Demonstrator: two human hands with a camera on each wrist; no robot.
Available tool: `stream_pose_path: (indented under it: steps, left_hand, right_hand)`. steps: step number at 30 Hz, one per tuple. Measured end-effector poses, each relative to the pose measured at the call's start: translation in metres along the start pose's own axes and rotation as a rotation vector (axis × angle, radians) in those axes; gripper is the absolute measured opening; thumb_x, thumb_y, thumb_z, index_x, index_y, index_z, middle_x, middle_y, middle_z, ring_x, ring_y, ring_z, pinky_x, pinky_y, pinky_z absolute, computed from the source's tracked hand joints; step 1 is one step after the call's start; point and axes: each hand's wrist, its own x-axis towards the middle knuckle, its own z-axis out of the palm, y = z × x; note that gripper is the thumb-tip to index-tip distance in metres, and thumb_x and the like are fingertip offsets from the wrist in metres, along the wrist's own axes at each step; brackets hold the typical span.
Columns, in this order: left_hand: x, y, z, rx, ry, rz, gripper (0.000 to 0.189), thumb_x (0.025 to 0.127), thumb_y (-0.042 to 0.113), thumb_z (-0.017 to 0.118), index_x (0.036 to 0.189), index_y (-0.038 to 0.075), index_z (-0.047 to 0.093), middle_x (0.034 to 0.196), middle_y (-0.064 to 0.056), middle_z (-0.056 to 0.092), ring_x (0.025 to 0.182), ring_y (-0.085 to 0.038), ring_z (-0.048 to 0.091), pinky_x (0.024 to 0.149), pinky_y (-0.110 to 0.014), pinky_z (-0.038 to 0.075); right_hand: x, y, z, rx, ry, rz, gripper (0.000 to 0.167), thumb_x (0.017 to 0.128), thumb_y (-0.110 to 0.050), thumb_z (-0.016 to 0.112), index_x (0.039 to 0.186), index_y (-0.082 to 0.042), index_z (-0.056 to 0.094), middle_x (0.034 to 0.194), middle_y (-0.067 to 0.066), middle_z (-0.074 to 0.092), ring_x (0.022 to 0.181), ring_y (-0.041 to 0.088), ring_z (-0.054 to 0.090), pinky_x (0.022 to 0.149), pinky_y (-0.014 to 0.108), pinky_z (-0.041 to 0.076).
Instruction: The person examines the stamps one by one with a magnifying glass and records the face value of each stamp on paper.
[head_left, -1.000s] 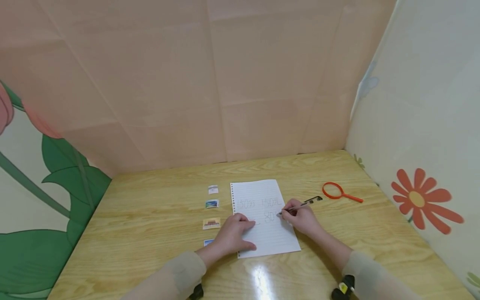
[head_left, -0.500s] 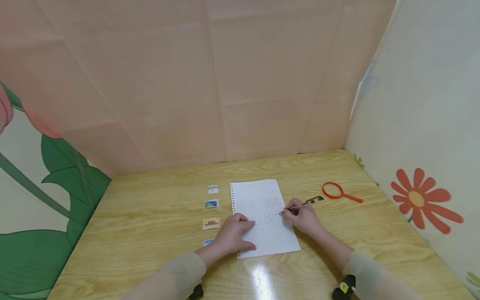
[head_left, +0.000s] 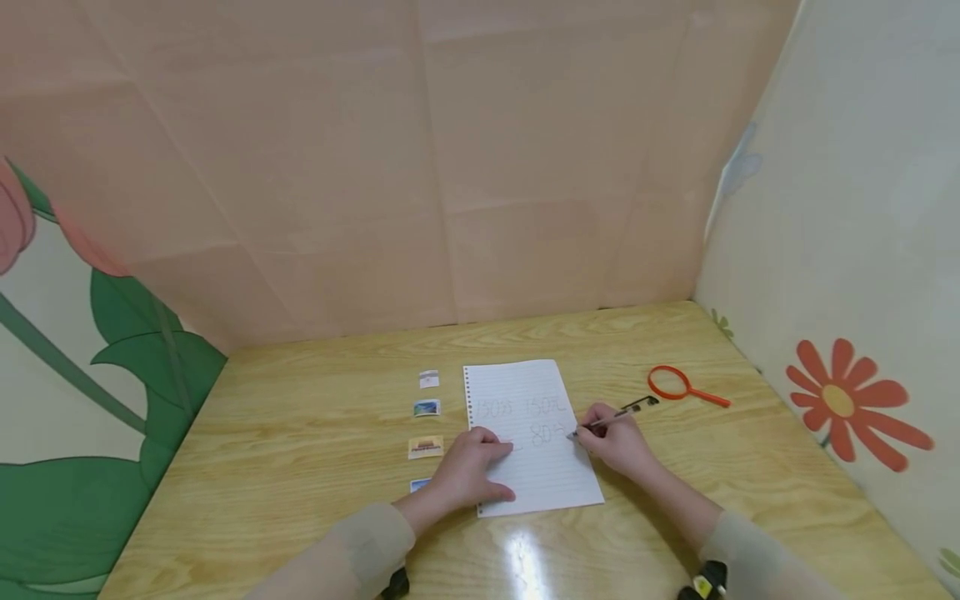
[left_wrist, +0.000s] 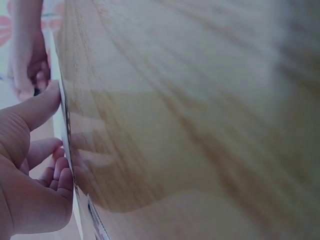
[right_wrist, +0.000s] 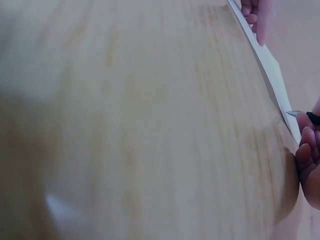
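A lined sheet of paper with punched holes down its left edge lies on the wooden table. Handwriting, including "150" twice and "80" below, runs across its middle. My left hand rests on the sheet's lower left part, thumb and fingers spread. My right hand pinches a pen at the sheet's right edge, the tip at the writing beside "80". In the right wrist view the pen's metal tip shows just above the paper's surface; whether it touches cannot be told.
Left of the sheet stands a column of small stamp-like pictures: a pale one, a blue-green one, a yellow one and a blue one partly behind my left hand. A red magnifying glass lies to the right.
My right hand and the pen have shifted slightly right, and another character stroke now shows after "80". My left hand stays in place on the sheet.
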Motion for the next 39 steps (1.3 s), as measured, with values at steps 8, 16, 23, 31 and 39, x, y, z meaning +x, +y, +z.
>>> stream_pose_path:
  steps: [8, 16, 23, 31, 39]
  left_hand:
    - [0.0016, -0.0002, 0.0011, 0.006, -0.006, -0.012, 0.071, 0.073, 0.038, 0.088, 0.133, 0.010, 0.064, 0.119, -0.003, 0.056, 0.105, -0.016, 0.049, 0.094, -0.029, 0.041]
    - [0.0010, 0.0016, 0.0010, 0.000, -0.018, -0.025, 0.070, 0.074, 0.038, 0.088, 0.134, 0.011, 0.063, 0.120, -0.003, 0.056, 0.105, -0.015, 0.049, 0.094, -0.029, 0.042]
    - [0.0005, 0.0023, -0.0007, 0.000, -0.017, -0.027, 0.070, 0.073, 0.038, 0.088, 0.133, 0.011, 0.064, 0.119, -0.003, 0.056, 0.104, -0.015, 0.049, 0.093, -0.029, 0.042]
    - [0.0001, 0.0033, -0.0020, -0.011, -0.015, -0.026, 0.070, 0.073, 0.037, 0.088, 0.133, 0.010, 0.064, 0.119, -0.003, 0.055, 0.104, -0.015, 0.048, 0.093, -0.029, 0.042]
    - [-0.0006, 0.0046, -0.0036, -0.011, -0.007, -0.013, 0.070, 0.073, 0.036, 0.089, 0.132, 0.008, 0.064, 0.118, -0.005, 0.056, 0.103, -0.017, 0.049, 0.092, -0.030, 0.042]
  right_hand:
    - [-0.0017, 0.0008, 0.0014, 0.030, -0.004, -0.016, 0.011, 0.084, -0.001, 0.070, 0.081, -0.008, 0.062, 0.068, -0.003, 0.056, 0.055, 0.007, 0.047, 0.047, 0.021, 0.039]
    - [0.0031, -0.0033, 0.0050, 0.031, 0.009, 0.032, 0.007, 0.087, -0.003, 0.069, 0.084, -0.006, 0.063, 0.076, 0.000, 0.061, 0.055, 0.009, 0.051, 0.046, 0.022, 0.042]
    - [0.0076, 0.0000, 0.0074, 0.012, 0.006, 0.013, 0.008, 0.086, -0.002, 0.069, 0.085, -0.007, 0.063, 0.076, 0.000, 0.062, 0.056, 0.008, 0.052, 0.047, 0.022, 0.043]
    - [0.0063, -0.0024, 0.0066, -0.001, -0.014, 0.020, 0.008, 0.085, -0.001, 0.069, 0.086, -0.006, 0.063, 0.073, -0.001, 0.061, 0.056, 0.010, 0.052, 0.047, 0.023, 0.044]
    - [0.0011, -0.0059, 0.0072, 0.026, -0.036, -0.012, 0.012, 0.084, 0.000, 0.070, 0.082, -0.008, 0.062, 0.072, -0.002, 0.059, 0.056, 0.009, 0.051, 0.048, 0.023, 0.045]
